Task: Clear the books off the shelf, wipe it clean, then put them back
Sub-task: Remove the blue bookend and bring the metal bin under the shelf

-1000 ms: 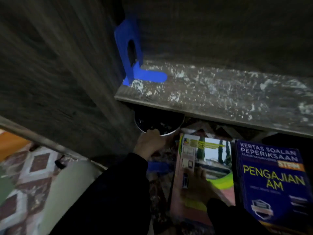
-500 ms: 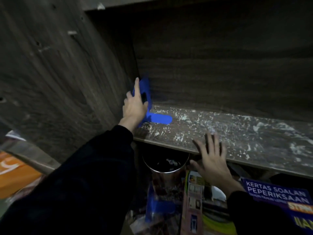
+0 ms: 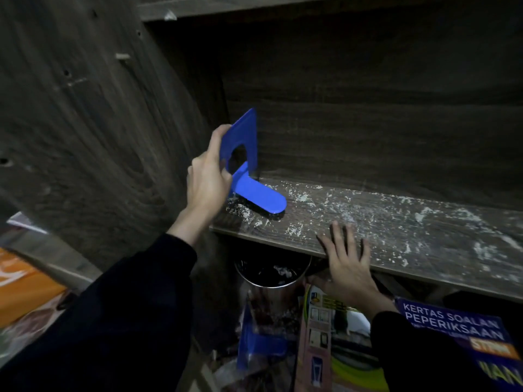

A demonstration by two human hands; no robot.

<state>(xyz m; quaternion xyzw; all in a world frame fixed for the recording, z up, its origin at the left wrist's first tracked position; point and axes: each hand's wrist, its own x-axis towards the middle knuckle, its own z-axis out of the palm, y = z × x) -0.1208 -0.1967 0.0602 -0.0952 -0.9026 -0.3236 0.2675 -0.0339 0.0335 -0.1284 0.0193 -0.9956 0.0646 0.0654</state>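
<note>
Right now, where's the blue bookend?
In the head view, the blue bookend is at the left end of the dusty shelf, gripped by the left hand.

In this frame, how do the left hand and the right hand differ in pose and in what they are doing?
The left hand grips the upright plate of the blue bookend, fingers curled. The right hand holds nothing, fingers straight and spread. The left hand is at the left end of the shelf; the right hand lies on its front edge, further right. Both come out of dark sleeves.
</note>
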